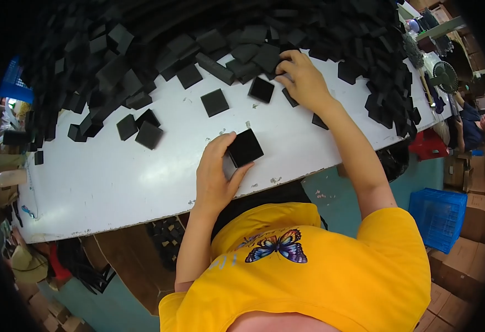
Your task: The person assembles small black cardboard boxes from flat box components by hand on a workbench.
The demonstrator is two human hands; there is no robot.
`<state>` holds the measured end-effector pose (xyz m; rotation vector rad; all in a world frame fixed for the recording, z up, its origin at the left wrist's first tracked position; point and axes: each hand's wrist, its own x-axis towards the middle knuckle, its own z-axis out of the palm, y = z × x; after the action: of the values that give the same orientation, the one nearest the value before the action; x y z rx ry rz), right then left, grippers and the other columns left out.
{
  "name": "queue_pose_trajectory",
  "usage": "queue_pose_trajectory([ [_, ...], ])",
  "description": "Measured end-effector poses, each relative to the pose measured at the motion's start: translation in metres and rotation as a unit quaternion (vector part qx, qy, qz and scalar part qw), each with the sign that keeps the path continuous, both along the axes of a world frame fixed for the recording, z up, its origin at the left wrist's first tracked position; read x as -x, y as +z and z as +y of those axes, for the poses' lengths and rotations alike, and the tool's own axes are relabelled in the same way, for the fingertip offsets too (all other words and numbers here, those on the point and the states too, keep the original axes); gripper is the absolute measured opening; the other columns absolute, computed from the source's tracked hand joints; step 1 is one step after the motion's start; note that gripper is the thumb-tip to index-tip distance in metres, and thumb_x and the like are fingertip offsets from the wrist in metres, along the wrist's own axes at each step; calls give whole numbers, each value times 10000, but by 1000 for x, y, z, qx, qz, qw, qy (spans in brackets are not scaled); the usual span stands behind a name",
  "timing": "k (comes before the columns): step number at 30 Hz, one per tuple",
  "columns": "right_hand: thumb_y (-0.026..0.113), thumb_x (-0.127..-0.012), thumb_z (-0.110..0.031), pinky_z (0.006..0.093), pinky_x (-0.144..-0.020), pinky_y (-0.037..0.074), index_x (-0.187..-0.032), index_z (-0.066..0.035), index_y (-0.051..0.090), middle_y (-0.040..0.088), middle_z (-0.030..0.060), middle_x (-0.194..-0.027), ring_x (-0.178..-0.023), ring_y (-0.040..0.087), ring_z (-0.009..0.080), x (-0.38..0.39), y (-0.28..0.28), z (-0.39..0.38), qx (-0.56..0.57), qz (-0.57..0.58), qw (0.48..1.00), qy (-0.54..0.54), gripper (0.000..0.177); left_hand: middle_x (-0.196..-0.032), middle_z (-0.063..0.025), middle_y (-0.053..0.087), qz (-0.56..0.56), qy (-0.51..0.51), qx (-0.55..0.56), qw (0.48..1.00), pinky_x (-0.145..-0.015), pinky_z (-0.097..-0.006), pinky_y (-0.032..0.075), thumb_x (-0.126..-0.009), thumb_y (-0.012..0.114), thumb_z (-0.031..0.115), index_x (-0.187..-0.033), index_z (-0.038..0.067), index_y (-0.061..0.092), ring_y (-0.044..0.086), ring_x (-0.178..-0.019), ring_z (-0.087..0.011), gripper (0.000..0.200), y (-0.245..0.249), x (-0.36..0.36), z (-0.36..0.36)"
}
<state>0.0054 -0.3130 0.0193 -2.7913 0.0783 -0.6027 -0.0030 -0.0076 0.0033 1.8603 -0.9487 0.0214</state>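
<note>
My left hand (217,171) grips a black square box (246,148) just above the near part of the white table (143,188), thumb on its lower side and fingers along its left side. The box's dark face points up at me. Farther off, my right hand (303,80) reaches to the edge of the heap, fingers bent and spread beside a black piece (267,58). Whether the fingertips touch that piece is hard to make out. Between my hands lie an open-looking black box (261,89) and a flat-faced black square piece (215,103).
A large heap of black boxes (110,72) covers the table's far side. Several loose ones (149,135) lie at left. On the floor at right stands a blue crate (437,219) near cardboard cartons (469,238). A fan (445,76) and another person (473,127) are at far right.
</note>
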Motion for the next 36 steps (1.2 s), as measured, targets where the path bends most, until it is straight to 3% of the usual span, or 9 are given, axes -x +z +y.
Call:
queue_pose_trajectory([
  [4, 717, -893, -164, 382, -838, 520, -975, -63, 677, 696, 91, -1032, -933, 647, 313, 6, 36, -5, -108, 59, 992, -15, 136, -1294, -171, 627, 56, 9, 30, 998, -995, -402, 507, -762, 873, 81, -1416, 45, 471, 626, -1177, -329, 769, -4, 0, 1],
  [8, 657, -989, -221, 313, -809, 537, -1156, -45, 688, 741, 60, -1009, -911, 686, 163, 11, 54, -11, -307, 35, 951, -25, 245, -1301, -160, 628, 100, 9, 48, 994, -1005, -376, 500, -768, 869, 44, -1489, 63, 376, 643, -1159, -275, 874, -6, -3, 2],
  [12, 583, -1039, -210, 305, -842, 587, -1224, -7, 676, 715, 62, -1048, -961, 689, 137, 22, 51, 20, -646, 103, 751, 89, 290, -1297, -158, 637, 122, 0, 57, 991, -1000, -374, 502, -761, 866, 27, -1515, 77, 329, 652, -1145, -265, 927, -5, -4, 2],
  [14, 569, -1046, -209, 302, -865, 577, -1208, -3, 686, 707, 54, -1058, -984, 677, 126, 23, 40, 54, -663, 118, 731, 109, 286, -1296, -152, 647, 131, 6, 61, 989, -983, -369, 506, -756, 867, 39, -1527, 86, 321, 654, -1143, -271, 946, -5, -3, 3],
  [20, 556, -1057, -215, 230, -840, 495, -1114, -17, 709, 685, 0, -1026, -947, 612, 71, -2, 19, 86, -527, 189, 819, 126, 257, -1291, -136, 651, 149, 14, 70, 986, -950, -372, 517, -743, 878, 69, -1551, 117, 331, 649, -1138, -289, 977, -5, -3, -1],
  [25, 556, -1022, -225, 334, -850, 503, -1040, 9, 685, 696, 132, -1004, -919, 648, 253, 8, 36, 106, -360, 152, 905, 169, 268, -1246, -158, 668, 130, 13, 42, 991, -989, -360, 514, -750, 881, 51, -1572, 93, 286, 670, -1117, -248, 1016, -7, -5, 2],
  [28, 616, -986, -224, 371, -869, 509, -1051, 0, 681, 687, 127, -1032, -955, 641, 304, 25, 48, 110, -214, 107, 942, 235, 242, -1239, -149, 669, 130, 9, 47, 990, -983, -357, 511, -745, 880, 50, -1569, 102, 305, 668, -1110, -246, 1006, -4, -6, 3],
  [32, 719, -909, -240, 417, -947, 497, -1388, -13, 532, 612, 179, -1242, -1111, 583, 373, 52, 66, 123, -97, 104, 961, 237, 562, -1327, -139, 622, 153, -5, 67, 986, -959, -398, 523, -705, 859, 14, -1547, 126, 363, 610, -1190, -335, 984, -4, -7, 3],
  [36, 758, -878, -246, 421, -997, 481, -1494, -10, 425, 567, 203, -1322, -1191, 547, 391, 57, 70, 119, -74, 138, 956, 248, 739, -1308, -144, 630, 182, -3, 82, 980, -979, -412, 520, -701, 837, -14, -1529, 129, 382, 607, -1198, -348, 955, 0, -6, 3],
])
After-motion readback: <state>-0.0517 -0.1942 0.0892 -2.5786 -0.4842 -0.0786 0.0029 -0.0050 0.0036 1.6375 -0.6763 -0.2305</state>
